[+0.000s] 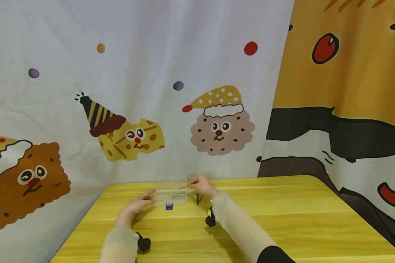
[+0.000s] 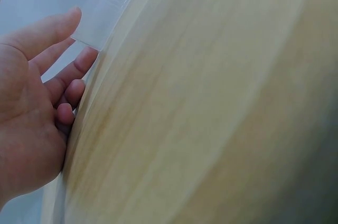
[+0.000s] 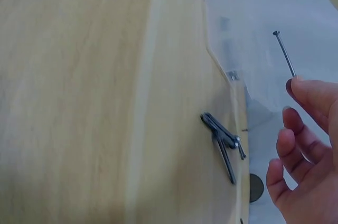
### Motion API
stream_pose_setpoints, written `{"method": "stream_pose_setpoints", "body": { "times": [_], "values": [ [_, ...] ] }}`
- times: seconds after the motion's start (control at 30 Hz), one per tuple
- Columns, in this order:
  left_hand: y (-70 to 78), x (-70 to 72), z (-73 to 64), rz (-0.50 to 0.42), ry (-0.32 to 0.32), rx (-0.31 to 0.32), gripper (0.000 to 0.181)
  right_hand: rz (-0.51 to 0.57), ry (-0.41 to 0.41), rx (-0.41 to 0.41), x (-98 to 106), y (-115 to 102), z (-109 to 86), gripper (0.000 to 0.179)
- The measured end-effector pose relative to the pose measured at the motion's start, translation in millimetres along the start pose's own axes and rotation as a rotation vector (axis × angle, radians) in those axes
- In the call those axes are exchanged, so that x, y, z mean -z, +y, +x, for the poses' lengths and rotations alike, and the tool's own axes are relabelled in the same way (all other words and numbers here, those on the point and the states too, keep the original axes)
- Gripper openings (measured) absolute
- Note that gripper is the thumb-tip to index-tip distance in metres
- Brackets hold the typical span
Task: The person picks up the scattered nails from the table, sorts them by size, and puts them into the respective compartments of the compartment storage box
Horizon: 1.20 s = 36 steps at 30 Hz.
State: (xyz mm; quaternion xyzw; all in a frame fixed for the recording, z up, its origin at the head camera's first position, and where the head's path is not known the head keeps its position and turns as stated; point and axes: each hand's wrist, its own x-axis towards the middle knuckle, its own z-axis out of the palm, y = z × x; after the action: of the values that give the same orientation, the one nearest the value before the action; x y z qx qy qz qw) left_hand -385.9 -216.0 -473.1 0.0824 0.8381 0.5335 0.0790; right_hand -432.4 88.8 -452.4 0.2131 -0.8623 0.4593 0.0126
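Nearest in the head view are two cream sleeves [image 1: 120,244], a small black device [image 1: 144,243] beside each wrist, over a yellow wood-grain table [image 1: 283,215]. The left hand [image 1: 137,204] is at the left end of a clear rectangular plastic box [image 1: 160,201], its lid raised; the left wrist view shows the thumb straight and the fingers relaxed about its corner. A blue plastic clasp [image 1: 169,206] sits at the box's front edge. The right hand [image 1: 202,185] is by the box's right side. What the head view shows as a faint line, the right wrist view makes a thin grey nail-like rod [image 3: 285,55], wide head outward, pinched by thumb and index finger. That view also resolves dark slim pieces [image 3: 217,133] lying crossed on the table right of the box. Farthest, the head view shows a pale cartoon-printed curtain [image 1: 145,36].
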Motion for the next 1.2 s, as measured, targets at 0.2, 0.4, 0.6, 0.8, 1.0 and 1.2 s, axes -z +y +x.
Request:
{"method": "stream_pose_setpoints", "body": {
  "times": [0.2,0.4,0.6,0.8,1.0,1.2],
  "values": [
    [-0.9,-0.7,-0.3,0.003,0.003,0.004,0.063,-0.075,0.026,-0.01,-8.5,-3.4,-1.3,0.012],
    [-1.1,-0.8,0.1,-0.008,0.004,0.011,0.063,-0.118,0.047,-0.002,-14.3,-2.4,-2.3,0.01],
    [-1.8,-1.4,1.1,-0.009,0.011,0.009,0.062,-0.132,0.028,0.036,-20.6,-0.1,-0.6,0.011],
    [-2.7,-2.6,2.7,-0.029,0.008,0.011,0.062,-0.14,0.002,0.054,-25.4,0.1,2.3,0.01],
    [-3.2,-2.2,3.2,-0.018,-0.001,0.002,0.062,-0.106,-0.03,0.021,-25.4,-1.8,1.8,0.012],
    [-3.4,-1.0,2.1,-0.009,-0.007,0.008,0.063,-0.087,-0.05,0.005,-19.8,-1.7,-1.5,0.015]
  ]
}}
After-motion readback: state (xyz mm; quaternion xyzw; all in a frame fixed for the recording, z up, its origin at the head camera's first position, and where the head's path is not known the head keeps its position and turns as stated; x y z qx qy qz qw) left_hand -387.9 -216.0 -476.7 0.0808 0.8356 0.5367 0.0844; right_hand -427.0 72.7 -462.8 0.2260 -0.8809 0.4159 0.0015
